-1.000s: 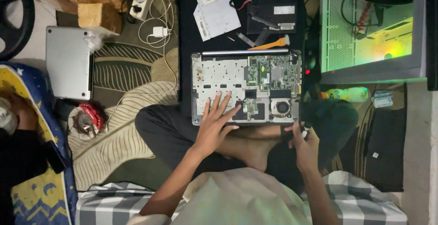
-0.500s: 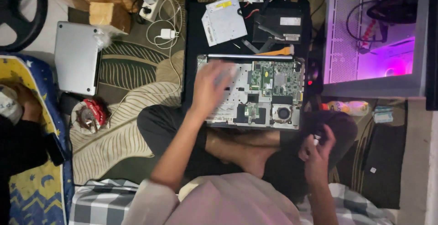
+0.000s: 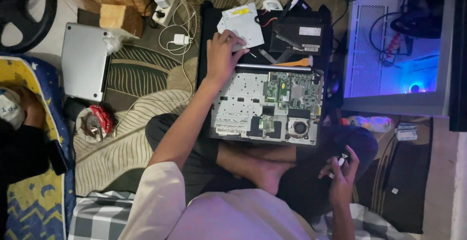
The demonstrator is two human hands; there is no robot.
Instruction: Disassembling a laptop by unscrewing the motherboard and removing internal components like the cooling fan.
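An opened laptop [image 3: 243,104] with its bottom cover off rests on my crossed legs, green circuit board and fan exposed. My left hand [image 3: 221,55] reaches past its far edge, fingers curled onto the corner of a silver optical drive [image 3: 243,23] lying on a black mat [image 3: 206,35]. My right hand [image 3: 340,174] hovers over my right knee, pinching a small white object [image 3: 342,160] between fingers and thumb. What that object is cannot be told.
On the mat lie a black flat part [image 3: 299,35], an orange pry tool [image 3: 294,63] and small tools. A closed silver laptop [image 3: 86,60], chargers [image 3: 168,6], a red-white reel [image 3: 92,122] sit left. A lit computer case [image 3: 394,50] stands right. Another person's arm [image 3: 22,108] shows at far left.
My left hand left the laptop's board and reached forward to the optical drive. My right hand dropped toward my knee with the small object. The case light turned from green to pink to blue.
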